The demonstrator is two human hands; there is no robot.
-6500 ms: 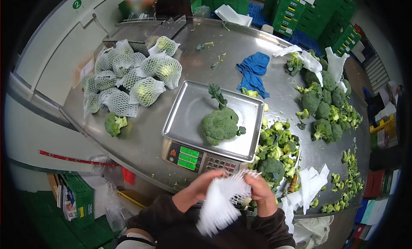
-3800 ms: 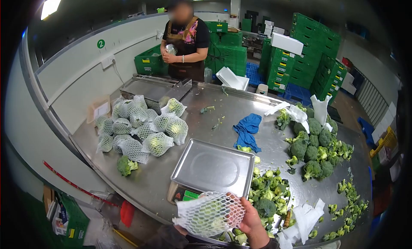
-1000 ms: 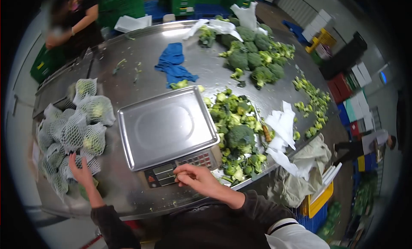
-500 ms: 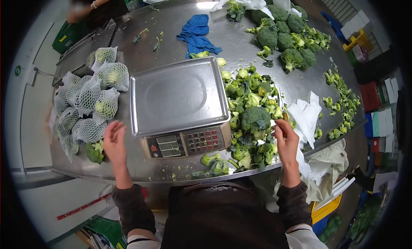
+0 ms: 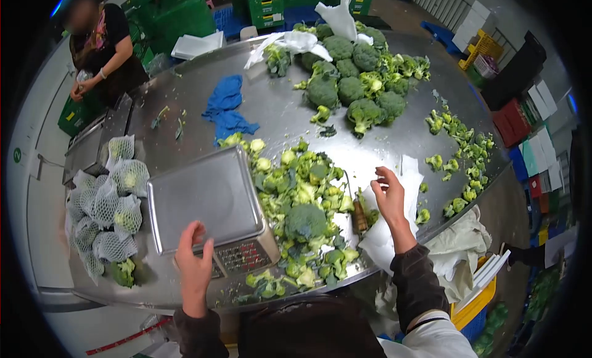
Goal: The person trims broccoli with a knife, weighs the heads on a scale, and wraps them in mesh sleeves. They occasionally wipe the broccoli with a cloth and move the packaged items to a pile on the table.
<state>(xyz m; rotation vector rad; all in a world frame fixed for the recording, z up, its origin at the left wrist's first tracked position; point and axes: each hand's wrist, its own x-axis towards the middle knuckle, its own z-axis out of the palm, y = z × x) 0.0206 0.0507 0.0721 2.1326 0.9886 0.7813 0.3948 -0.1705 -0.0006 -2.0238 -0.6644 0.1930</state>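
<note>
My left hand [image 5: 195, 264] is raised over the front edge of the scale [image 5: 206, 201], fingers apart and holding nothing. The metal pan of the scale bears nothing. My right hand [image 5: 390, 201] hovers above a white cloth [image 5: 382, 244], with empty, spread, slightly curled fingers. Just left of it lies a knife with a brown handle [image 5: 359, 216]. Between my hands is a heap of cut broccoli pieces [image 5: 302, 191], with a larger broccoli head [image 5: 306, 222] on it. Netted vegetables [image 5: 110, 201] are piled left of the scale.
Whole broccoli heads [image 5: 351, 80] are stacked at the back of the steel table [image 5: 179, 114]. A blue cloth [image 5: 226, 108] lies behind the scale. Small florets [image 5: 468, 154] are scattered at the right. Another person [image 5: 105, 46] stands at the far left.
The view has turned right and up, so the table items appear further left and the other person shows more fully. My right hand has moved forward, beyond the knife handle; my left is now before the scale.
</note>
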